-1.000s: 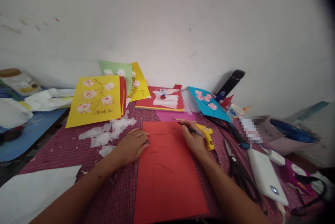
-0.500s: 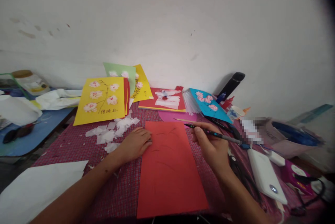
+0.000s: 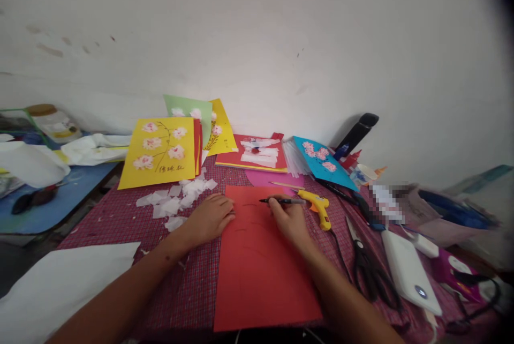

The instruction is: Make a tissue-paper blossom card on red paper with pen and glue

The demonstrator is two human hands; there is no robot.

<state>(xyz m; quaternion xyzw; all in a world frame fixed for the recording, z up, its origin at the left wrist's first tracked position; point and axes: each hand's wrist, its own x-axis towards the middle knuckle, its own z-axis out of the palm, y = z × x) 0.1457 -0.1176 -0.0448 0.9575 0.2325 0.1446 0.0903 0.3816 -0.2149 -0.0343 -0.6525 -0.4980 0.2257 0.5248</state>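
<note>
A red sheet of paper (image 3: 265, 285) lies in front of me with a few thin dark curved strokes on its upper half. My right hand (image 3: 292, 223) rests over its upper right part and grips a dark pen (image 3: 289, 201). The pen's tip points left, close to the topmost strokes; whether it touches the paper I cannot tell. Against the sheet's upper left edge lies my left hand (image 3: 211, 218), fingers stretched out and holding nothing. Small torn pieces of white tissue paper (image 3: 171, 207) are scattered just beyond that hand.
Right of my right hand lie a yellow glue gun (image 3: 319, 207), black-handled scissors (image 3: 371, 274) and a white power bank (image 3: 412, 271). Along the wall stand a yellow flower card (image 3: 168, 140) and a blue one (image 3: 337, 172). White paper (image 3: 68, 279) lies at lower left.
My right hand has moved left with the pen, from beside the sheet's right edge to over the sheet. The glue gun and scissors it covered now show. My left hand stays at the left edge.
</note>
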